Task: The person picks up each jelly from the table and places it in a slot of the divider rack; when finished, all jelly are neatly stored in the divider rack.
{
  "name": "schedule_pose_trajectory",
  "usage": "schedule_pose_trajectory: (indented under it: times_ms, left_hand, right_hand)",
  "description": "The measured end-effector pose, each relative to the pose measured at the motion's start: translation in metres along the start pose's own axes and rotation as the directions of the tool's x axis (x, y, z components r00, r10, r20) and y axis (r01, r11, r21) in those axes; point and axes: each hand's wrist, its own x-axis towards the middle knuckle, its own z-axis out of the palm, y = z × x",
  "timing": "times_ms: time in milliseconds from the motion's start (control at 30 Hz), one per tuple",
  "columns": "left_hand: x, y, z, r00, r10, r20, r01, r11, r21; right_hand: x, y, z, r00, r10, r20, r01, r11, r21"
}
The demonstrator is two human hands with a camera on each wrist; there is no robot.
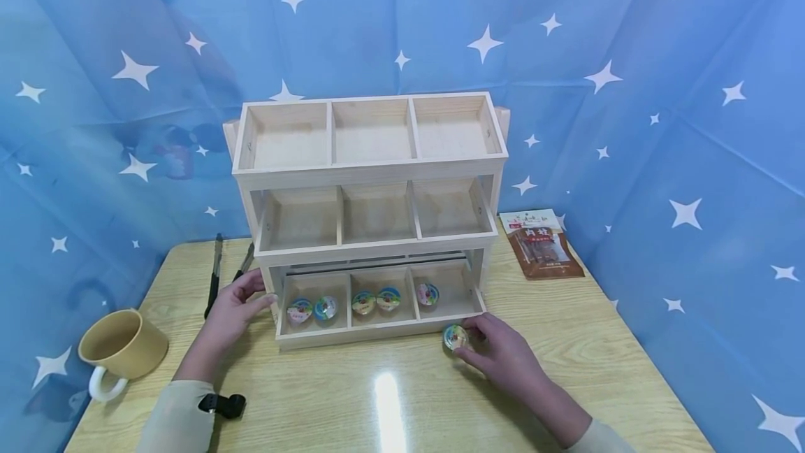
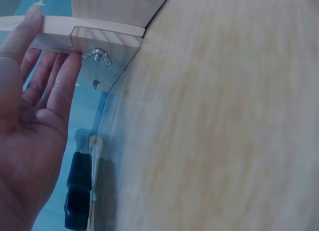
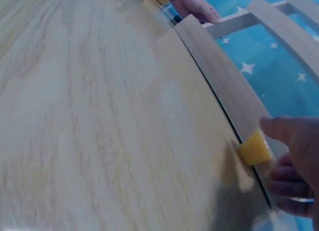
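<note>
A wooden three-tier rack (image 1: 371,252) stands on the table, each tier split into three compartments. My left hand (image 1: 233,304) grips its lower left upright, with the thumb on one face and the fingers on the other in the left wrist view. At the bottom tier's front right corner, my right hand (image 1: 503,355) pinches a small jelly cup (image 1: 454,336) near its rim. The cup body (image 3: 253,150) looks yellow in the right wrist view. Inside the bottom tier, two cups (image 1: 312,310) lie left, two (image 1: 376,300) in the middle and one (image 1: 428,293) right.
A tan mug (image 1: 135,344) with a white handle stands at the table's left edge. Black-handled tongs (image 1: 216,275) lie behind my left hand. To the rack's right is a brown snack packet (image 1: 542,247). Blue star-patterned cloth (image 1: 660,124) hangs around the table.
</note>
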Motion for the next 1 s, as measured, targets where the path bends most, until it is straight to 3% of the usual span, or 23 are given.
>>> schedule_pose_trajectory:
  times_ms: [500, 1000]
  left_hand:
    - [0.0, -0.001, 0.0, 1.0, 0.007, -0.007, -0.007, 1.0, 0.001]
    - [0.0, 0.002, -0.001, 1.0, -0.012, 0.001, 0.012, 1.0, 0.001]
  right_hand:
    - [0.003, -0.003, 0.015, 1.0, -0.008, 0.014, 0.009, 1.0, -0.03]
    - [0.003, -0.002, 0.013, 0.995, -0.058, 0.085, 0.05, 0.995, 0.087]
